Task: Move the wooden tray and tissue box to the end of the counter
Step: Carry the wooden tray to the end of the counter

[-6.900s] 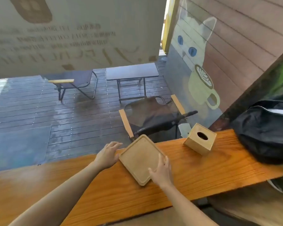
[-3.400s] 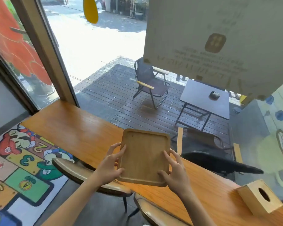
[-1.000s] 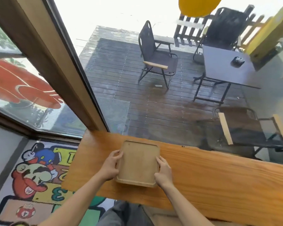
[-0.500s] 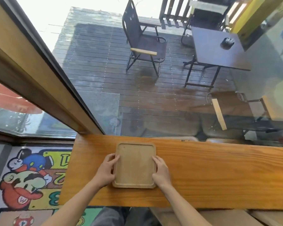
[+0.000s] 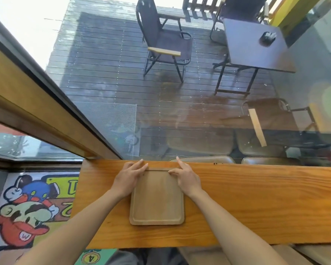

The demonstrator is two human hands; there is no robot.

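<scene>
Glass fronts the table, where the wooden tray lies flat near its left end. Your left hand and right hand rest unclenched on its far corners, seemingly nudging it square. Next, fetch the unseen tissue box.

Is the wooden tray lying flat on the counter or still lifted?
Flat: the wooden tray rests on the counter, no edge raised.

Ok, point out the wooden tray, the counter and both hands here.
wooden tray [image 5: 157, 203], head view, bare centre.
counter [image 5: 266, 203], head view, bare top.
left hand [image 5: 129, 178], head view, back.
right hand [image 5: 186, 178], head view, back.
</scene>
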